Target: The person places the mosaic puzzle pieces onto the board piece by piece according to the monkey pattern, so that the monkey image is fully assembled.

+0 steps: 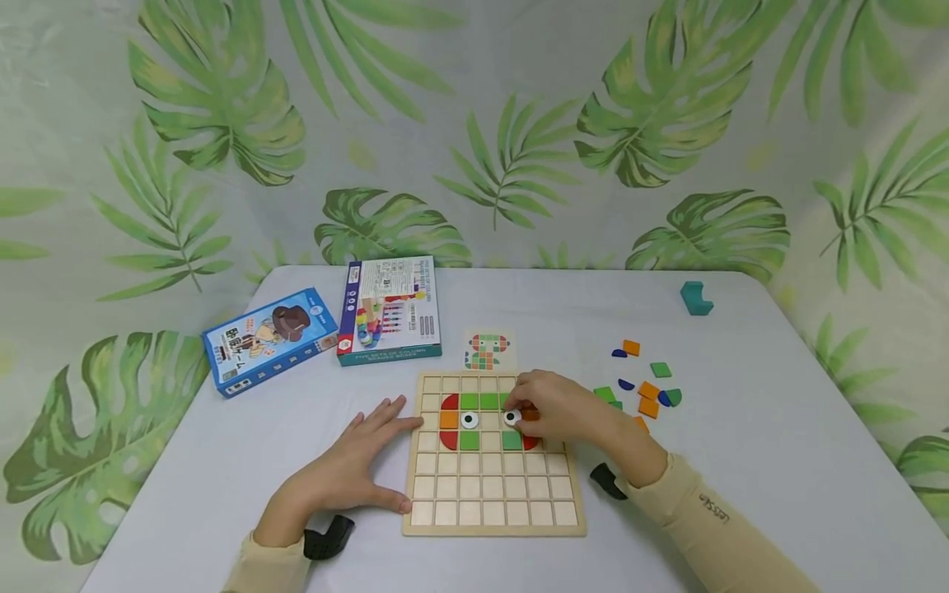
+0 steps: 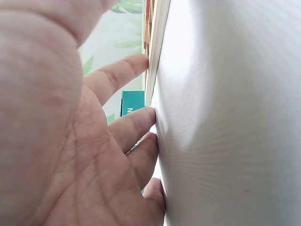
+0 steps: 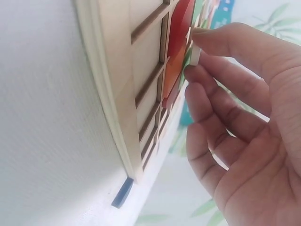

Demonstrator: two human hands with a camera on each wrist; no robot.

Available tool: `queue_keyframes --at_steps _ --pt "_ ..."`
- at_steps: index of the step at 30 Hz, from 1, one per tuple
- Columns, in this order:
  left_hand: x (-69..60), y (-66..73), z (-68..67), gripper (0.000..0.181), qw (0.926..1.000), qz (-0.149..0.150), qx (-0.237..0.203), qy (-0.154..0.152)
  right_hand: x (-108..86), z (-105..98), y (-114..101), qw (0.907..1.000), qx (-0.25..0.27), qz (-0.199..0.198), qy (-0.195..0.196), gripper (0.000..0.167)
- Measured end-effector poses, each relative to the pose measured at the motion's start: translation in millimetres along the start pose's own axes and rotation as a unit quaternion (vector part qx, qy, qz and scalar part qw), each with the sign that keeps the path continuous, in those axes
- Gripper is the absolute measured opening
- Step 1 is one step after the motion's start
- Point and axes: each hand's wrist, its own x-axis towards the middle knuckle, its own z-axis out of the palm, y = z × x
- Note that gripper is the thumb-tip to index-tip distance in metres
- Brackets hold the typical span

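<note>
A wooden grid board (image 1: 493, 488) lies on the white table. Red rounded pieces (image 1: 449, 441), orange pieces (image 1: 449, 420) and green squares (image 1: 469, 441) sit in its upper cells. On the left side of this pattern rests a white disc with a black eye dot (image 1: 469, 420). My right hand (image 1: 561, 405) pinches a second eye disc (image 1: 511, 417) between thumb and fingertips over the right side; its thin edge (image 3: 195, 55) shows in the right wrist view. My left hand (image 1: 343, 468) lies spread beside the board, index finger and thumb touching its left edge.
A printed pattern card (image 1: 490, 351) lies behind the board. Loose green, orange and blue pieces (image 1: 648, 408) are scattered to the right. A teal block (image 1: 696, 298) stands at the back right. A blue box (image 1: 268, 340) and a white-and-teal box (image 1: 390, 310) lie at the back left.
</note>
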Motion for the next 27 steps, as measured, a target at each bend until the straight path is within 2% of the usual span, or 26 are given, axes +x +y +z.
queue_keyframes --at_steps 20,23,27 --pt "-0.4 1.7 -0.3 0.109 1.0000 0.000 0.001 -0.001 0.3 1 -2 0.9999 -0.015 -0.007 0.000 0.015" --pt "-0.4 1.4 -0.5 0.109 1.0000 0.001 0.001 -0.003 -0.9 -4 -1 0.9998 -0.016 -0.007 0.008 0.014" --pt "-0.7 1.3 -0.8 0.109 1.0000 0.002 0.001 -0.004 -4.4 -15 6 0.9995 -0.010 0.019 0.021 0.014"
